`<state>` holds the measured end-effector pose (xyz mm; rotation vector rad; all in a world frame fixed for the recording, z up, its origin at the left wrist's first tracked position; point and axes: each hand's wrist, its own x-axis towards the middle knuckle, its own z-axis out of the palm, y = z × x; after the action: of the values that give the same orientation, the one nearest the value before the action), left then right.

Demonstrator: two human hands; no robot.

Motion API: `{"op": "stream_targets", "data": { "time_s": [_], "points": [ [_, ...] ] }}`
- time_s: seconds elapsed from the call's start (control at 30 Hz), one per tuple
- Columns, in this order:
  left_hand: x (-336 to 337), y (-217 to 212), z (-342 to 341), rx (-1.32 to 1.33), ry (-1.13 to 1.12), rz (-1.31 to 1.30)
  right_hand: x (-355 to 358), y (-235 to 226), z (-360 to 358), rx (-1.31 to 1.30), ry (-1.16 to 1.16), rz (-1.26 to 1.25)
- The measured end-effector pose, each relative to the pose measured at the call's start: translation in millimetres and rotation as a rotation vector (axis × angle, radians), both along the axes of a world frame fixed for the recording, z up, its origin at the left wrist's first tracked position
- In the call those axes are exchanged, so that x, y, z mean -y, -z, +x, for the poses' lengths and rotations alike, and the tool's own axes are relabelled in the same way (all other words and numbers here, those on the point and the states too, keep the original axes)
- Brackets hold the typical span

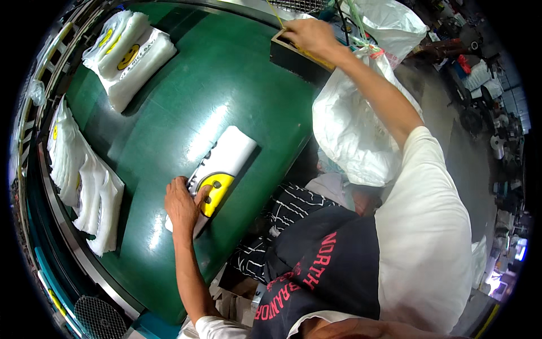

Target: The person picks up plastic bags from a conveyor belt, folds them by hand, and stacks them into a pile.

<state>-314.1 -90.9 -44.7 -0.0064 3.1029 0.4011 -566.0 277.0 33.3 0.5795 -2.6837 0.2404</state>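
A folded bundle of white plastic bags [228, 155] lies slantwise on the green table, its yellow smiley print facing up. My left hand [183, 204] grips the bundle's near end, with the thumb across the print and the fingers along its left side. Far off to the right, my right hand [310, 37] is over a narrow dark box [293, 61] at the table's edge. Its fingertips dip inside the box and are blurred, so what they touch is hidden. Something yellow shows along the box's inside, and a thin yellow strand [275, 13] rises beside it.
The green table top [237, 85] is glossy. A stack of smiley-printed bags [132, 65] sits at the far left, and more white bags [93, 181] lie along the left edge. Beneath my right arm hangs a large white sack [355, 130]. A round metal grille [100, 318] is at lower left.
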Motion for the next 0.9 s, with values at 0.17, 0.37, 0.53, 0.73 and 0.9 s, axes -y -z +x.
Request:
{"op": "stream_targets", "data": {
  "time_s": [0.17,0.37,0.53,0.73,0.9],
  "points": [
    [-11,4,7,0.246,-0.155,0.11,-67,32,-6,0.368,0.141,0.294],
    [-31,0,63,0.32,-0.444,1.292,-68,14,-7,0.224,0.072,0.158],
    [-72,-41,77,0.106,-0.309,1.685,-71,20,-10,0.123,0.035,0.069],
    [-102,-48,54,-0.055,-0.175,1.675,86,-1,139,-0.068,-0.839,-0.229],
    [-109,-74,56,-0.071,-0.116,1.848,112,-8,170,0.409,-0.789,-0.618]
  ]
}}
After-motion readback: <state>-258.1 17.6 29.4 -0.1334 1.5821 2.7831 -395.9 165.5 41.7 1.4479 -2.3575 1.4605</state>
